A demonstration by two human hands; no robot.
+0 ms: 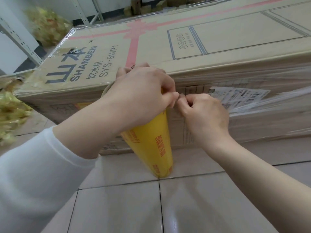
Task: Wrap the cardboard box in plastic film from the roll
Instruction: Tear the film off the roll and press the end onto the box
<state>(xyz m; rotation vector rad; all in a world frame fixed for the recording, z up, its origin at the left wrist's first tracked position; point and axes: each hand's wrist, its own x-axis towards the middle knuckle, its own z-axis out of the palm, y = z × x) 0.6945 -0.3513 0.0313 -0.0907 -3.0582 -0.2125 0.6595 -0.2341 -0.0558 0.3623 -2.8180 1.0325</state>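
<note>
A large cardboard box (193, 52) with a pink ribbon print and dark lettering lies on the tiled floor. Clear plastic film (269, 105) covers its near side, stretched from the right towards my hands. A yellow roll of film (156, 148) stands upright on the floor against the box. My left hand (141, 96) grips the top of the roll. My right hand (205, 113) pinches the film's edge right beside the left hand's fingertips. The top end of the roll is hidden under my left hand.
Crumpled yellowish film scraps (10, 111) lie on the floor at the left, with more of them (48, 26) behind the box. White metal shelf posts (21, 41) stand at the left. Pale floor tiles (185, 202) stretch in front of me.
</note>
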